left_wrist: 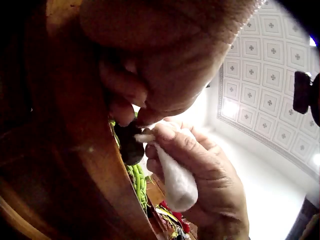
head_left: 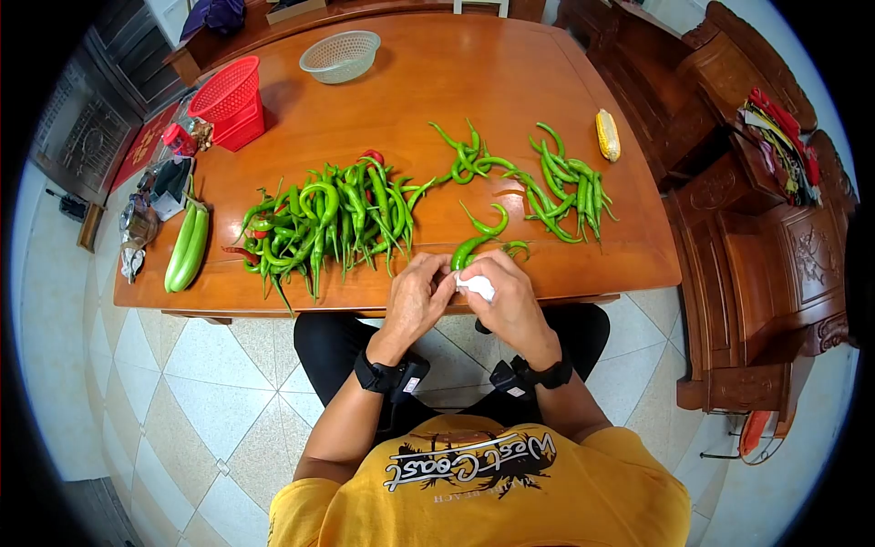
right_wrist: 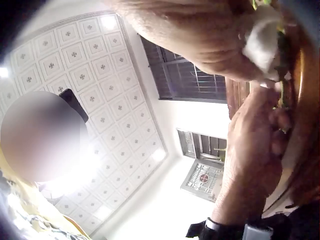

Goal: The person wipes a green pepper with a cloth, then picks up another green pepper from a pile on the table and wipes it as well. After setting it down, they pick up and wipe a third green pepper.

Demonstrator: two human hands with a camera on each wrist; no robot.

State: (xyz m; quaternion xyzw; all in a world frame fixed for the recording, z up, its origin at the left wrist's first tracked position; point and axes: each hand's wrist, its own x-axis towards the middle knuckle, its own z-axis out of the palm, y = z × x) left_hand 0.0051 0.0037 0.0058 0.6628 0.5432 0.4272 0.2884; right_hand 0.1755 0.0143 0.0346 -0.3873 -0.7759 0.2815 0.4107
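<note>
Between the hands, at the table's near edge, a curved green chili pepper (head_left: 465, 251) lies with its upper part pointing away from the person. The left hand (head_left: 420, 294) pinches the near end of it, fingertips meeting close by the other hand's. A wadded white cloth (head_left: 478, 288) is in the right hand (head_left: 509, 294), thumb and fingers curled round it against the pepper. In the left wrist view the cloth (left_wrist: 180, 187) hangs below the right thumb, with a thin twisted tip. The right wrist view shows the cloth (right_wrist: 262, 45) beside the left hand (right_wrist: 252, 145).
A big heap of green chilies (head_left: 333, 219) with a few red ones lies left of centre. A smaller chili pile (head_left: 570, 187) and a loose group (head_left: 465, 159) lie right. Further out are corn (head_left: 608, 137), eggplants (head_left: 189, 246), a red basket (head_left: 239, 132) and a pale colander (head_left: 340, 56).
</note>
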